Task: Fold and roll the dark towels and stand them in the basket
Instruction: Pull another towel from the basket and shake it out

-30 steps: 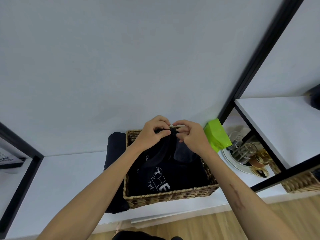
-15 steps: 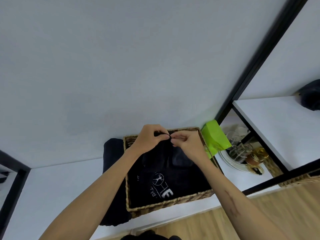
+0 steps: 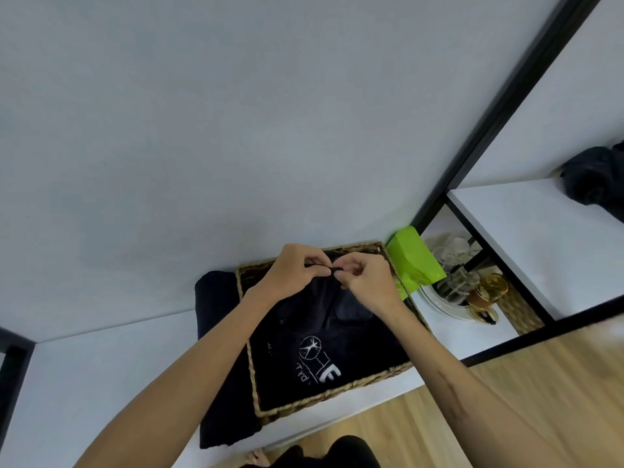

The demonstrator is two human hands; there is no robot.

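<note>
Both hands meet over the far end of the wicker basket (image 3: pixel 332 395), which sits on a white shelf (image 3: pixel 101 373) against the wall. The left hand (image 3: pixel 297 271) and the right hand (image 3: pixel 366 280) are each closed in a fingertip pinch on the top edge of a dark towel (image 3: pixel 337 332), with the two pinches almost touching at the middle of that edge. A second ago the hands were a little apart with looser fingers; since then they have drawn together and tightened, and the view has tipped upward so that more of the wall fills the frame. The towel they hold hangs down inside the basket and spreads over its floor, its white printed logo (image 3: pixel 319 361) near the basket's front rim. That reads as gathering or folding the edge in place, not yet rolling, so the task looks to be at an early stage: nothing stands rolled in the basket. Another dark towel (image 3: pixel 216 332) lies folded just beside the basket's left wall, partly under it, and a further dark bundle (image 3: pixel 594 177) rests well away from the basket on the upper shelf to its right. Against the basket's right wall leans a bright green packet (image 3: pixel 413 261), with glassware on a plate (image 3: pixel 439 307) beyond it.
</note>
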